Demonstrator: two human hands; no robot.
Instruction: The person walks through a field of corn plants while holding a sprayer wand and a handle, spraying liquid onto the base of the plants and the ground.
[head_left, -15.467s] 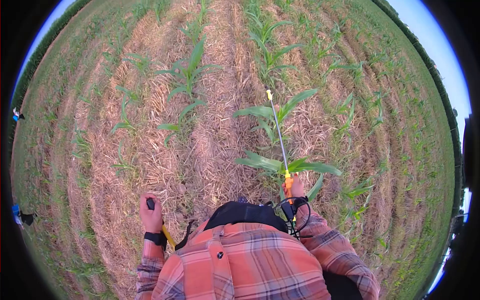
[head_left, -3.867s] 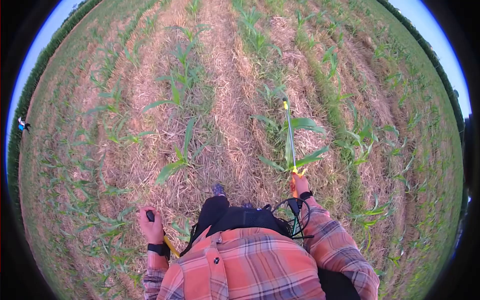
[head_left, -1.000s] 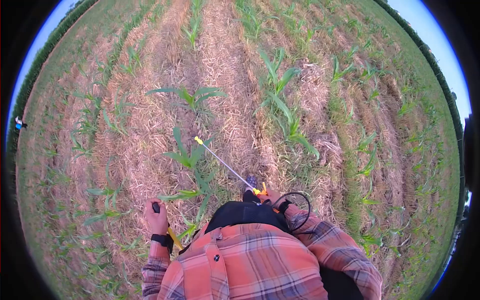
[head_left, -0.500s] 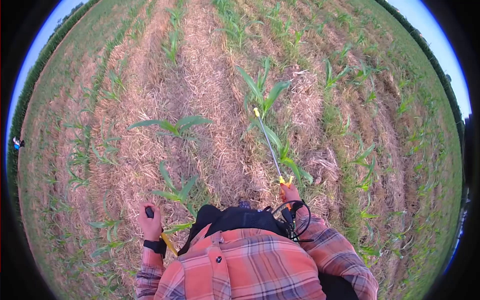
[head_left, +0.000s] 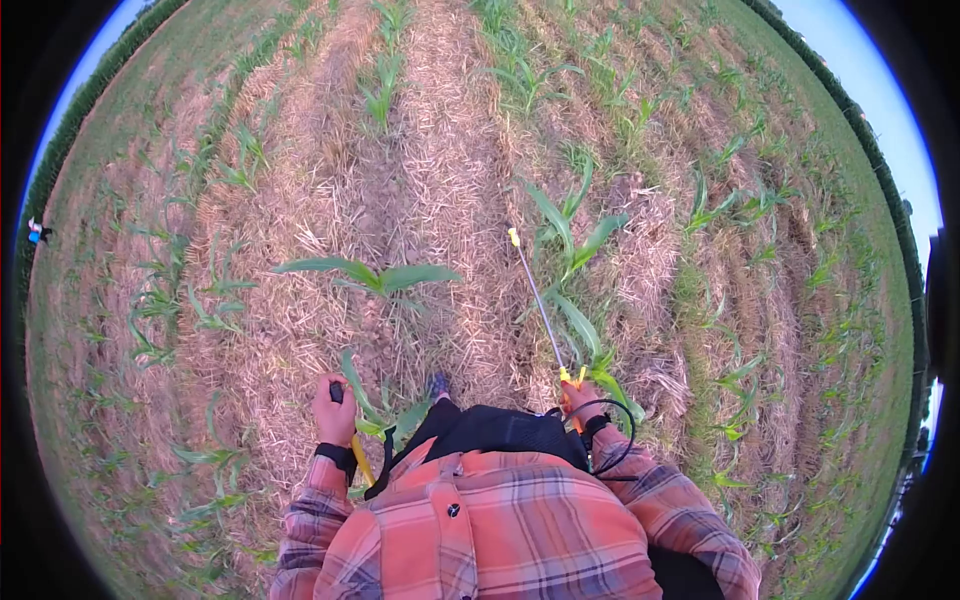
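My right hand [head_left: 583, 402] is closed round the handle of a spray wand [head_left: 541, 304]. Its thin metal tube points forward, ending in a yellow nozzle [head_left: 514, 237] just left of a leafy maize plant [head_left: 568, 235]. A black hose [head_left: 628, 425] loops beside the right wrist. On the left, my left hand [head_left: 334, 412] is wrapped round the black grip of a pump lever [head_left: 361, 460], whose yellow shaft runs back toward my body. Another young maize plant [head_left: 381, 279] stands ahead of that hand.
Straw-covered soil [head_left: 440, 180] stretches ahead between rows of young maize. My shoe [head_left: 439, 384] shows in front of my waist. Far off at the left edge is a person [head_left: 38, 232]. A dark green hedge [head_left: 850, 110] borders the field.
The nearby plants have shifted to the right and mostly downward in view. My left hand has moved up and right with the lever, and my shoe shows more. The wand stays in my right hand.
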